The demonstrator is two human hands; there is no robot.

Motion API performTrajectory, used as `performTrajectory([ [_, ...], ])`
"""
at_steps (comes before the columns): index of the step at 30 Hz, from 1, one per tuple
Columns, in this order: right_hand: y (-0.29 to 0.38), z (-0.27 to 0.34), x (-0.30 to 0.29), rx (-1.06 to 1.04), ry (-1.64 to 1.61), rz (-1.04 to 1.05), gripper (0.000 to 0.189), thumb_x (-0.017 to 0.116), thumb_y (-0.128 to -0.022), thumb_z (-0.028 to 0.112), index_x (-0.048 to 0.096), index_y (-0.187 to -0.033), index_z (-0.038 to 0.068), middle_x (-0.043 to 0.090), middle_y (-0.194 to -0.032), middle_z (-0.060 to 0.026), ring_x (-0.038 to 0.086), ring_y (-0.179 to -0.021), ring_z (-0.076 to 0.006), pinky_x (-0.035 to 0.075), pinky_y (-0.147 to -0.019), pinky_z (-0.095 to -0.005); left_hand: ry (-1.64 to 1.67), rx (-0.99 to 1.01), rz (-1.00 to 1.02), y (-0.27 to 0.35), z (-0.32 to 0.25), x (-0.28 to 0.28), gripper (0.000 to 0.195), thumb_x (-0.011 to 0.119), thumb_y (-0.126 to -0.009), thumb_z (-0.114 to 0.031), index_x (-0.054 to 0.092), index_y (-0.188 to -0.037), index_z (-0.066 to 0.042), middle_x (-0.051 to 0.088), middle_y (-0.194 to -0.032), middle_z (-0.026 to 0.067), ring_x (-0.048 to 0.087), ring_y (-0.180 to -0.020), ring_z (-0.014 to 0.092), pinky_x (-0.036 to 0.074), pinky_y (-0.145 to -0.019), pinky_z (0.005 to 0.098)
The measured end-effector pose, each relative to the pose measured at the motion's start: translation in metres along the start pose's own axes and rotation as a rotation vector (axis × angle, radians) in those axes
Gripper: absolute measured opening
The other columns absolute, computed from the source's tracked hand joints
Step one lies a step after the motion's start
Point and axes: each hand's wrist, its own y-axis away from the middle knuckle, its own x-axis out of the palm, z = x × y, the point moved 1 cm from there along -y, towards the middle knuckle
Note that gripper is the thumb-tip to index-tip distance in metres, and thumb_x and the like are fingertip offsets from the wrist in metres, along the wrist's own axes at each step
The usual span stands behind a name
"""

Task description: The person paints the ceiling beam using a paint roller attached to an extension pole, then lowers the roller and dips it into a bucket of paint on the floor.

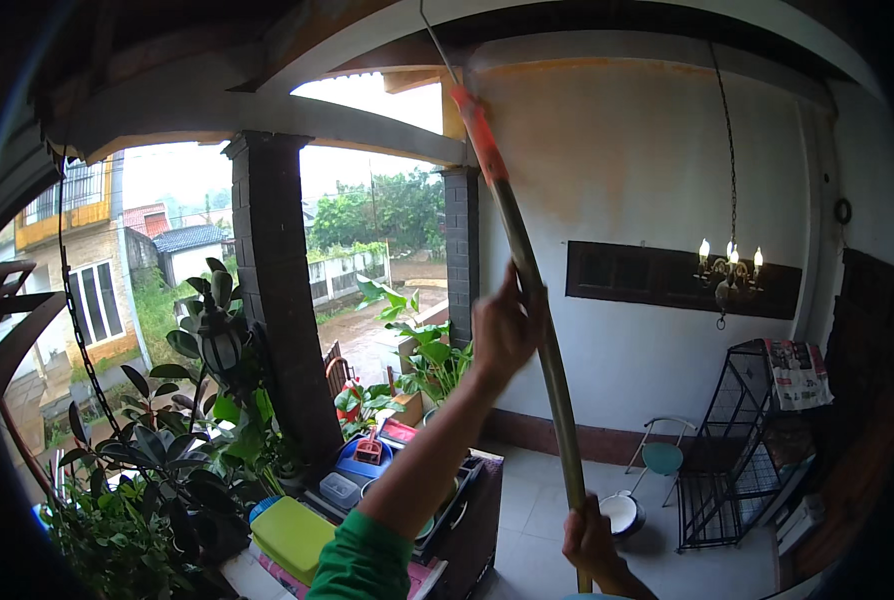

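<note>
A long pole rises from the bottom of the view towards the ceiling beams. An orange-red plastic sleeve or handle is at its upper part, and a thin metal rod extends above that, its end out of view. My left hand, below a green sleeve, is around the middle of the pole, with a finger pointing up along it. Lower down, my right hand grips the pole near the bottom edge of the view.
A lit chandelier hangs on a chain at the right. Below stand a black wire cage, a chair and a white basin. Plants, a dark pillar and a cabinet with a lime-green plastic lid are at the left.
</note>
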Motion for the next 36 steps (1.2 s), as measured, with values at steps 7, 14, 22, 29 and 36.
performTrajectory([
  [7,-0.091,0.088,-0.01,-0.246,0.005,-0.072,0.022,0.042,-0.093,0.011,0.041,-0.114,0.004,0.05,-0.056,-0.014,0.058,-0.05,-0.0335,0.042,-0.043,-0.0416,-0.054,0.134,-0.062,-0.113,0.004,-0.044,0.026,0.054,-0.092,-0.024,0.058,-0.091,0.001,0.059,-0.055,0.009,0.061,-0.048,0.016,0.045,-0.042,0.0304],
  [14,-0.027,0.025,-0.006,-0.091,-0.001,-0.024,0.022,0.041,-0.093,0.013,0.04,-0.113,0.003,0.05,-0.057,-0.01,0.058,-0.048,-0.0266,0.043,-0.045,-0.0366,-0.039,0.093,-0.105,-0.038,-0.004,-0.007,0.024,0.054,-0.091,-0.02,0.054,-0.104,0.0,0.06,-0.06,0.012,0.066,-0.058,0.02,0.049,-0.047,0.0316],
  [22,-0.143,0.151,-0.013,-0.157,-0.069,0.047,0.023,0.042,-0.096,0.016,0.036,-0.116,0.006,0.056,-0.06,-0.0193,0.059,-0.056,-0.0435,0.043,-0.047,-0.0483,-0.01,0.123,-0.038,-0.192,0.008,-0.074,0.033,0.05,-0.093,-0.026,0.056,-0.078,0.002,0.058,-0.056,0.0091,0.057,-0.045,0.016,0.044,-0.041,0.0291],
  [29,-0.111,0.112,-0.014,-0.266,-0.036,-0.11,0.018,0.042,-0.096,0.016,0.038,-0.111,0.008,0.051,-0.058,-0.0109,0.058,-0.052,-0.0294,0.044,-0.048,-0.0404,-0.07,0.158,-0.009,-0.152,0.002,-0.041,0.034,0.046,-0.092,-0.028,0.058,-0.087,0.003,0.061,-0.059,0.0152,0.065,-0.056,0.024,0.051,-0.053,0.0387],
  [36,-0.146,0.156,-0.007,-0.151,-0.116,0.067,0.019,0.044,-0.095,0.015,0.037,-0.11,0.005,0.056,-0.061,-0.0209,0.059,-0.057,-0.0441,0.041,-0.047,-0.0482,-0.16,0.091,0.03,-0.199,0.008,-0.088,0.036,0.049,-0.094,-0.03,0.057,-0.079,0.002,0.055,-0.051,0.0064,0.053,-0.04,0.012,0.041,-0.038,0.0281],
])
